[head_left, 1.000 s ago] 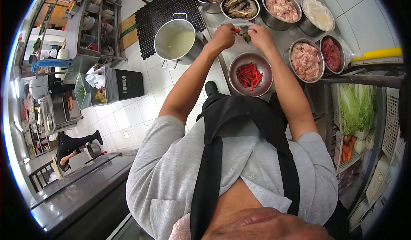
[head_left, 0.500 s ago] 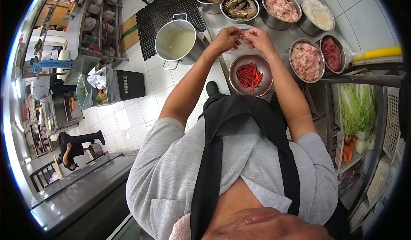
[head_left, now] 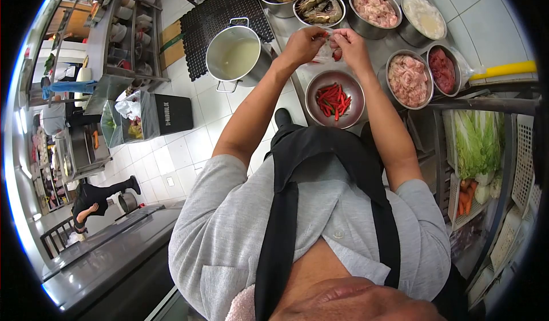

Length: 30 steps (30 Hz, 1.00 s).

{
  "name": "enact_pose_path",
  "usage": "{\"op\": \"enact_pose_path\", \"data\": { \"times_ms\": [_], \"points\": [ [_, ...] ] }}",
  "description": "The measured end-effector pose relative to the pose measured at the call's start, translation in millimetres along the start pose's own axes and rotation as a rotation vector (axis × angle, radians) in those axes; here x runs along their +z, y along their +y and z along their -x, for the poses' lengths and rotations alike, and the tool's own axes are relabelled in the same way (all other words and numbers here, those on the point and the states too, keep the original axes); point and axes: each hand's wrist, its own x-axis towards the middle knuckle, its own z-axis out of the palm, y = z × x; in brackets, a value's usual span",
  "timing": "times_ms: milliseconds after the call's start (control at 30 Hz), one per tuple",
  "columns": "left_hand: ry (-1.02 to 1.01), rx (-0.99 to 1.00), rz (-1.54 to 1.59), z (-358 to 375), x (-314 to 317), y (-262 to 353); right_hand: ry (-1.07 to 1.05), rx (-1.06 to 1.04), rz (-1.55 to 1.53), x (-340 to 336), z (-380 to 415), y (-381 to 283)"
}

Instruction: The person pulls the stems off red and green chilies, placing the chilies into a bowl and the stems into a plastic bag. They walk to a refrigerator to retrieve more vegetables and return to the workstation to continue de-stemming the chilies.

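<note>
My left hand (head_left: 306,45) is closed in a pinch, with a red chili pepper (head_left: 325,35) at its fingertips. Close beside it, the fingers of my right hand (head_left: 350,45) are pinched too, and a bit of red chili shows under them; exactly how they grip it is partly hidden. Beneath both hands, clear plastic (head_left: 326,53) lies on the metal counter, with red pieces at it. Just nearer to my body sits a steel bowl (head_left: 311,108) holding several red chilies (head_left: 333,99).
A large pot (head_left: 213,63) with pale liquid stands left. Behind are bowls of shrimp (head_left: 320,7) and raw meat (head_left: 374,9); more meat (head_left: 408,79) stands right. A bin (head_left: 174,114) is on the floor. Crates hold cabbage (head_left: 480,143) and carrots. Another person (head_left: 94,201) is far left.
Both hands have moved slightly up and away from my body, and a little apart, showing more plastic and red between them. The other person at the far left has shifted posture.
</note>
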Motion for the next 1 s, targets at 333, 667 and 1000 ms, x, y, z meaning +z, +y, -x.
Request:
{"op": "enact_pose_path", "data": {
  "times_ms": [333,667,1000],
  "points": [
    [-0.264,-0.393,1.079,1.1,-25.3,16.6,-0.602,-0.043,0.753,-6.4,23.3,-2.8],
    [-0.371,-0.141,-0.575,-19.0,39.5,-64.4,-0.718,-0.052,0.973,-7.0,9.4,22.1],
    [-0.259,-0.036,-0.393,-19.7,32.8,-4.4,-0.345,0.021,1.0,-15.0,-23.0,10.2]
  ]
}}
